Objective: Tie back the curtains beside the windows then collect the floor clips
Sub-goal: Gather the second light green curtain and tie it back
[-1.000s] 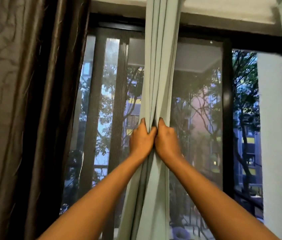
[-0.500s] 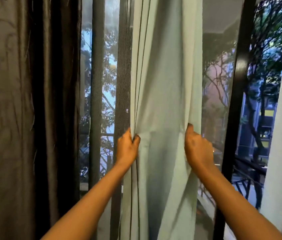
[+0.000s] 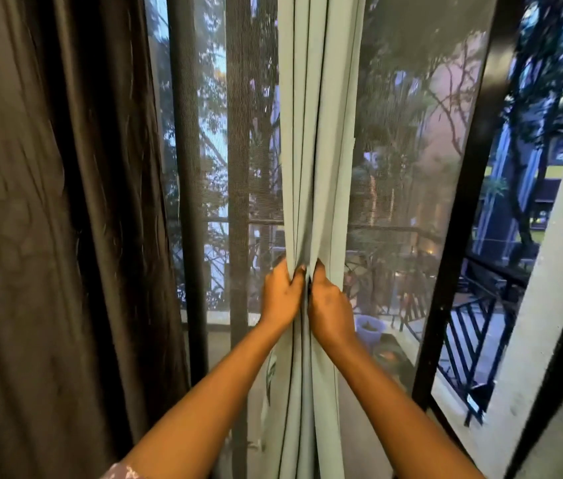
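Note:
A pale green curtain [image 3: 314, 133] hangs in front of the window, gathered into a narrow bunch of folds. My left hand [image 3: 282, 295] grips the left side of the bunch at mid height. My right hand [image 3: 330, 305] grips the right side, close against the left hand. Both hands squeeze the cloth together between them. No tie-back and no floor clips show in the head view.
A dark brown curtain [image 3: 48, 219] fills the left side. Behind the green cloth stands a mesh screen [image 3: 411, 167] and a black window frame [image 3: 463, 209]. A balcony railing [image 3: 473, 333] and a pot [image 3: 370, 328] lie outside. A white wall edge [image 3: 556, 254] is at the right.
Half a second ago my hands held the curtain spread wide apart. They have come together again and bunched the cloth into a narrow bundle. The view has tilted downward.

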